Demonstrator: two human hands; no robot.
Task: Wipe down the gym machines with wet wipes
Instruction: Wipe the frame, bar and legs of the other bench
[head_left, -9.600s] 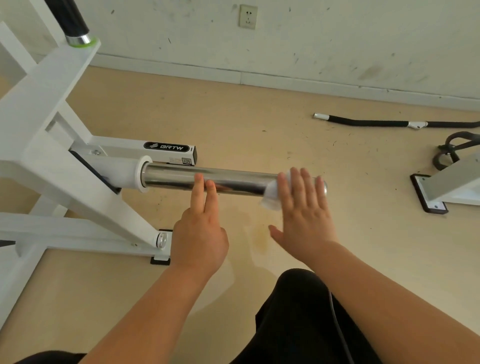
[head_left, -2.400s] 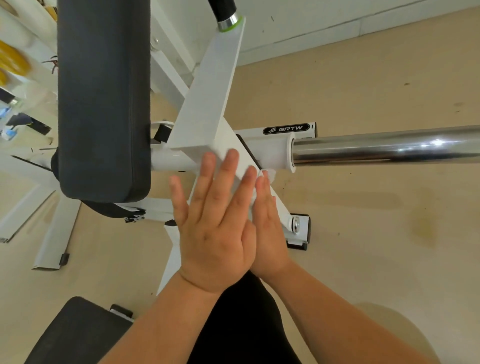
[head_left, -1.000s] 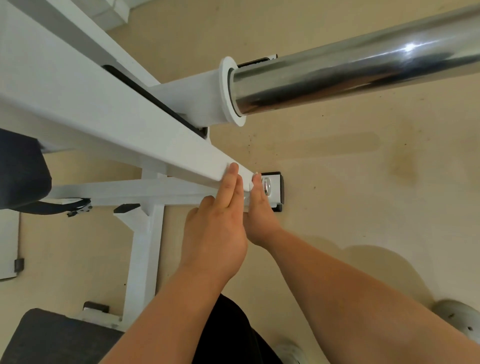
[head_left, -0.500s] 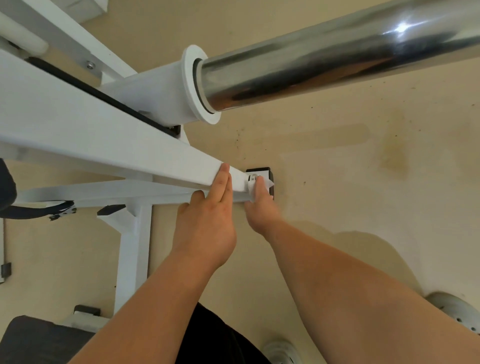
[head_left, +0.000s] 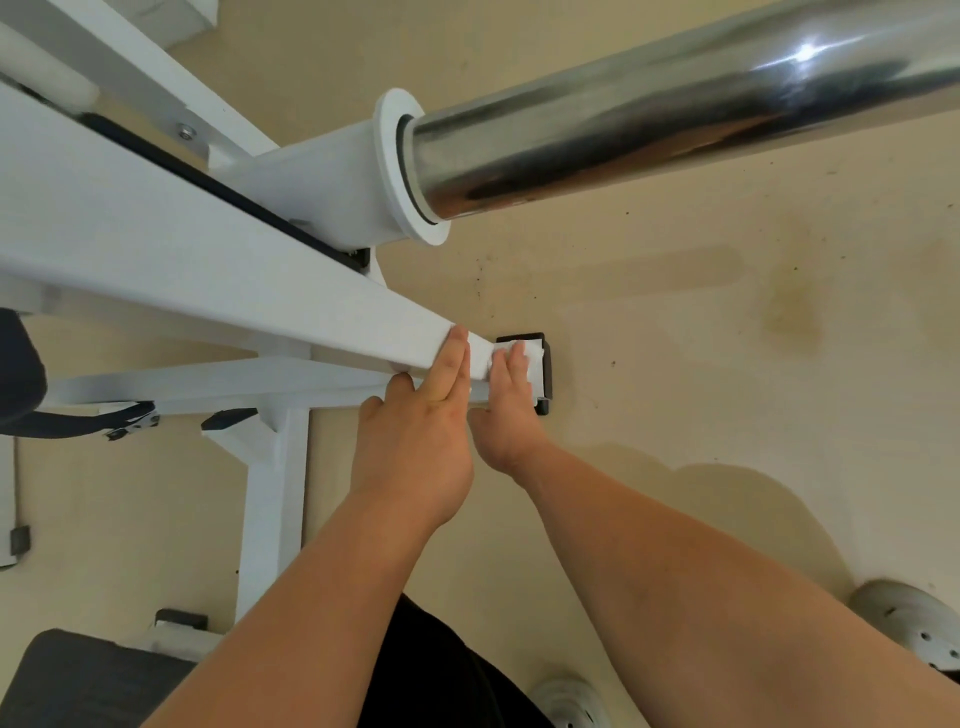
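A white gym machine frame fills the left half, with a sloping white beam (head_left: 218, 280) running down to a black foot (head_left: 544, 371) on the floor. My right hand (head_left: 506, 415) presses a white wet wipe (head_left: 531, 356) with straight fingers onto the beam's low end by that foot. My left hand (head_left: 415, 436) rests beside it, two straight fingers lying on the beam's edge. Above, a chrome bar (head_left: 675, 109) sticks out to the right from a white collar (head_left: 395, 166).
A beige floor (head_left: 701, 338) with stains lies to the right. White frame legs (head_left: 270, 493) cross the floor at left. A black pad (head_left: 18, 374) shows at the left edge, another dark pad (head_left: 78, 680) at bottom left. My white shoes (head_left: 914, 629) are at bottom right.
Both hands have slid down the sloping beam to its low end. The wipe under my right hand now covers the bolt by the black foot.
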